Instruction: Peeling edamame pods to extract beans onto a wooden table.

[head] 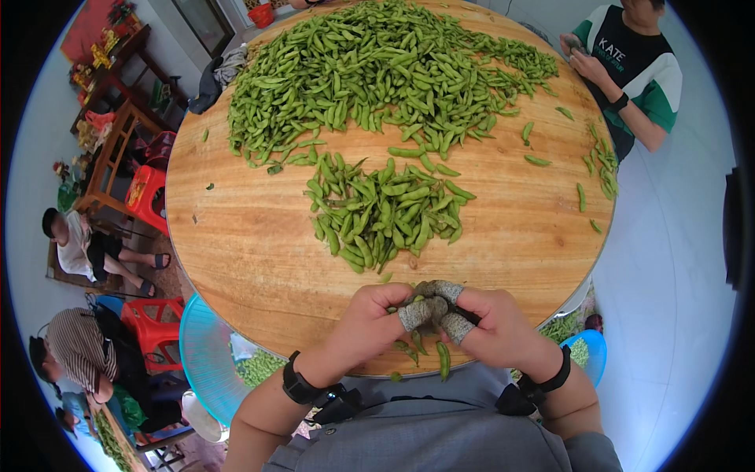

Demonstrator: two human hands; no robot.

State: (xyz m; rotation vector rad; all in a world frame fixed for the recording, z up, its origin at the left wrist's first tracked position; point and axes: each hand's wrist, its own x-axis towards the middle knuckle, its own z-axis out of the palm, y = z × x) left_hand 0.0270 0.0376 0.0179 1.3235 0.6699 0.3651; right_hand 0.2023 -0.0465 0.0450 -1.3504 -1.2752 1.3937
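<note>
My left hand (377, 315) and my right hand (498, 327) meet fingertip to fingertip at the near edge of a round wooden table (248, 236). Grey tape or cloth wraps several of the fingertips. Bits of green pod (419, 298) show between the fingers of my left hand; the wrapped fingers hide most of what is held. What my right fingertips grip is hidden. Below the hands, a few loose soybean pods (443, 360) lie by the table's edge. Just beyond the hands is a small heap of green soybean pods (389, 206).
A much larger heap of pods (365, 71) covers the far side. Another person (631, 65) sits at the far right, hands raised. Beside the table are a blue plastic basket (203, 348) with shelled beans (259, 367), a blue basin (597, 351) and red stools (150, 330).
</note>
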